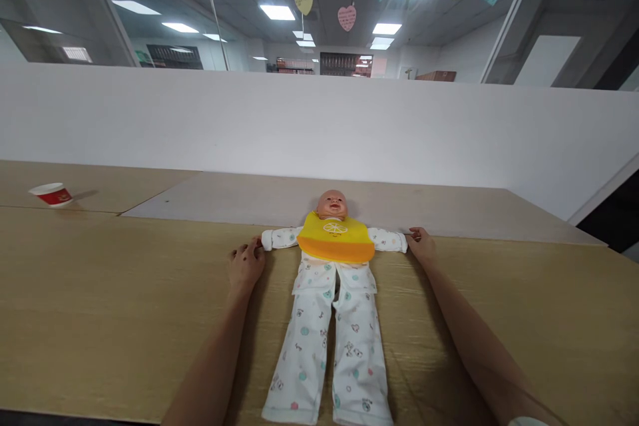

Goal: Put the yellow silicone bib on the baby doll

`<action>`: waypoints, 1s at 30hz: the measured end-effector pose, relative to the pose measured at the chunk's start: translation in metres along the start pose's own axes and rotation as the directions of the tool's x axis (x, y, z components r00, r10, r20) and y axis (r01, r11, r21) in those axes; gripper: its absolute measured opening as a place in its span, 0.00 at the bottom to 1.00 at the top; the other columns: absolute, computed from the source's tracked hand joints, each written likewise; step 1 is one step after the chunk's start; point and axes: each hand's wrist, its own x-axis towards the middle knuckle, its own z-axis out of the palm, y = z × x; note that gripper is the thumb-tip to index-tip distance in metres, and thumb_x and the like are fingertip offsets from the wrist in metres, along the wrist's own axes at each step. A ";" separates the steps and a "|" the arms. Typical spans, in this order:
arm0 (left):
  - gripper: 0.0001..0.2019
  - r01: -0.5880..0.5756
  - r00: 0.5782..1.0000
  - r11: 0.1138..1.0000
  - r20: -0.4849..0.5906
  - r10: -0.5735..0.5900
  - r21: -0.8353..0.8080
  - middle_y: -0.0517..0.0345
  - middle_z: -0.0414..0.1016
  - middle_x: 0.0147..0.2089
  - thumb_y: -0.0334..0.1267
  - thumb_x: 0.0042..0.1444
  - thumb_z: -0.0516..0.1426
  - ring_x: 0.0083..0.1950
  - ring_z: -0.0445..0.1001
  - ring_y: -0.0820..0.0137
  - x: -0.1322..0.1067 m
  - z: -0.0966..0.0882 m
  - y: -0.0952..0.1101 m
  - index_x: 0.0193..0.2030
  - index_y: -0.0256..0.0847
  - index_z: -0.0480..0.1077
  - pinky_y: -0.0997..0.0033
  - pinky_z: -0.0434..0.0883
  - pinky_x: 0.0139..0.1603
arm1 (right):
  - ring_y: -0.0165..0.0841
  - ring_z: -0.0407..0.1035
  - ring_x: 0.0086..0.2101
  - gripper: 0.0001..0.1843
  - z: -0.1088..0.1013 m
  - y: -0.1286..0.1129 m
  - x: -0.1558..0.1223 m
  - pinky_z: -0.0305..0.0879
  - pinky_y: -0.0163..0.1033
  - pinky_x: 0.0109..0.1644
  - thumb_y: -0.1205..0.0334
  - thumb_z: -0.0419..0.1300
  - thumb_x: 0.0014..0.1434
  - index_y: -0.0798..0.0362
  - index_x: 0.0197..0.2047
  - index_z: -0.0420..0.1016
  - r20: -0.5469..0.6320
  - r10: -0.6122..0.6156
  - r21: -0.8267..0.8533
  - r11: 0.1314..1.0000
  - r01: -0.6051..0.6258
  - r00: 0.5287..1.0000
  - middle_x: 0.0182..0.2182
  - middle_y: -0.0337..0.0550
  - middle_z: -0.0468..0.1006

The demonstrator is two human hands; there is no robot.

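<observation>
Cropped at six o'clock: hems of white-pyjamaed plastic baby doll (329,279); left hand (247,265), right hand (422,244) curled at cuffs, grip unclear.

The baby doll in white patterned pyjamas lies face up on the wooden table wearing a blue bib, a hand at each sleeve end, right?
Not blue: the head view shows a yellow-and-orange bib on the baby doll in white patterned pyjamas. The rest is right.

**Both arms out, hands well apart**

My bare left hand (246,265) lies palm down, knuckles up, fingers loosely curled. My bare right hand (422,245) reaches slightly farther forward, its fingertips drawn together and pointing left. Both bare forearms stretch nearly straight, converging a little as they run forward.
</observation>
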 end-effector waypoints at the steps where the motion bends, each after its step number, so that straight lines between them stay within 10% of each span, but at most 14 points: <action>1: 0.22 0.013 1.000 1.000 0.001 -0.013 0.002 0.42 0.74 0.55 0.38 0.63 0.46 0.57 0.71 0.57 0.000 0.000 0.000 0.62 0.38 0.68 0.55 0.61 0.63 | 0.34 0.69 0.29 0.22 0.000 -0.001 0.000 0.62 0.37 0.35 0.52 0.59 0.45 0.55 0.42 0.74 0.004 0.009 -0.003 1.000 -0.009 1.000 0.29 0.44 0.77; 30: 0.25 0.130 0.991 0.991 0.037 -0.129 -0.017 0.42 0.71 0.59 0.41 0.62 0.45 0.61 0.65 0.47 -0.006 -0.003 0.006 0.64 0.42 0.66 0.47 0.64 0.59 | 0.36 0.71 0.32 0.15 -0.005 -0.001 -0.001 0.65 0.39 0.38 0.55 0.59 0.47 0.54 0.36 0.75 0.037 0.013 -0.006 1.000 -0.013 0.999 0.30 0.46 0.79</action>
